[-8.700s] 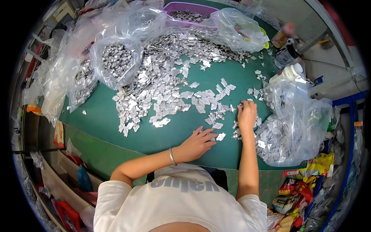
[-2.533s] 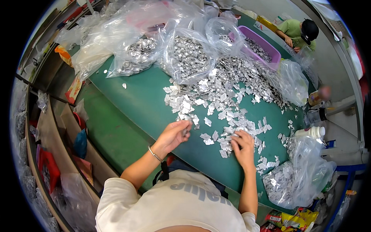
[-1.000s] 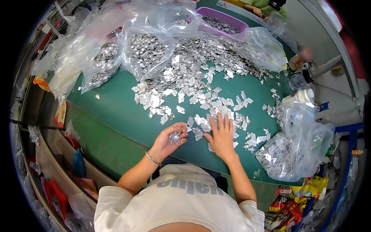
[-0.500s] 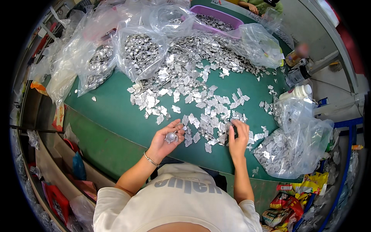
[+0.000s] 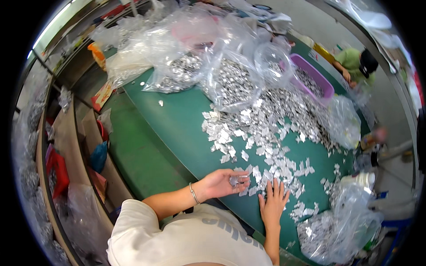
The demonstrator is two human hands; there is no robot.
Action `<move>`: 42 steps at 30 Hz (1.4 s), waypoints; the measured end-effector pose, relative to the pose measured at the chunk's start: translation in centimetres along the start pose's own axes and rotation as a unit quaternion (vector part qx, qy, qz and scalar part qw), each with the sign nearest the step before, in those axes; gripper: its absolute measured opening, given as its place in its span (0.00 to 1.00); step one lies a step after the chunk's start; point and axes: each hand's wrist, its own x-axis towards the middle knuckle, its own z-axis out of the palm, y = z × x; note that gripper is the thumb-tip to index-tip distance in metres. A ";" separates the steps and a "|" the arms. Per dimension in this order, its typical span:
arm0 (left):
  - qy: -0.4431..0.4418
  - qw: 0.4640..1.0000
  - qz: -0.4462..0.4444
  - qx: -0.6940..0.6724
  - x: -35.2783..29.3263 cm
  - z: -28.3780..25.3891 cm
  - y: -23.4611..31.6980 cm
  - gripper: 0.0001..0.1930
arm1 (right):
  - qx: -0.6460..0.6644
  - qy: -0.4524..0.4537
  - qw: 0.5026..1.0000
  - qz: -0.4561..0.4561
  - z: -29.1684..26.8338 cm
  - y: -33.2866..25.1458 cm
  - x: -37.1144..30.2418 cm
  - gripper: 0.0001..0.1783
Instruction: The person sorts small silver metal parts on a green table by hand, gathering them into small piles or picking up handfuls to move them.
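My left hand (image 5: 220, 183) is half curled, palm up, over the near edge of the green table (image 5: 164, 128). Small silver metal pieces (image 5: 233, 180) rest in its fingers; how many cannot be made out. Close by on the right, my right hand (image 5: 274, 205) lies palm down with its fingers spread, the tips touching loose flat metal pieces (image 5: 283, 170) of the same silver colour. What lies under that palm is hidden. These pieces have wavy outlines and spread back toward a large heap (image 5: 288, 106).
Clear plastic bags (image 5: 233, 84) of metal parts stand behind the heap, beside a purple tub (image 5: 327, 88). Another filled bag (image 5: 317, 232) sits at the near right, below a white bottle (image 5: 364, 179). A person in green (image 5: 355, 64) works at the far right. Shelves (image 5: 71, 164) line the left.
The whole view has turned, so the table and heap appear swung round to the right. My right hand's fingers have spread flatter over the pieces. My left hand still holds metal pieces.
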 end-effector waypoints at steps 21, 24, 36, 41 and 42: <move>-0.011 0.845 0.533 0.044 -0.8 4.0 24.3 0.28 | 0.035 0.071 0.997 -0.013 1.2 0.8 -0.4 0.30; 0.015 0.816 0.548 0.180 0.3 1.6 19.6 0.21 | 0.057 0.108 0.992 0.015 0.6 1.3 -0.4 0.29; 0.257 0.294 0.370 0.843 4.7 -5.7 9.5 0.31 | 0.109 0.038 0.989 -0.091 -0.8 -3.6 3.0 0.41; 0.132 0.288 0.410 0.855 3.6 -4.2 6.0 0.30 | 0.088 -0.007 0.991 -0.104 -0.2 -4.9 3.9 0.36; 0.110 0.309 0.409 0.852 3.6 -4.3 4.8 0.29 | 0.087 -0.006 0.991 -0.103 0.0 -4.6 3.9 0.35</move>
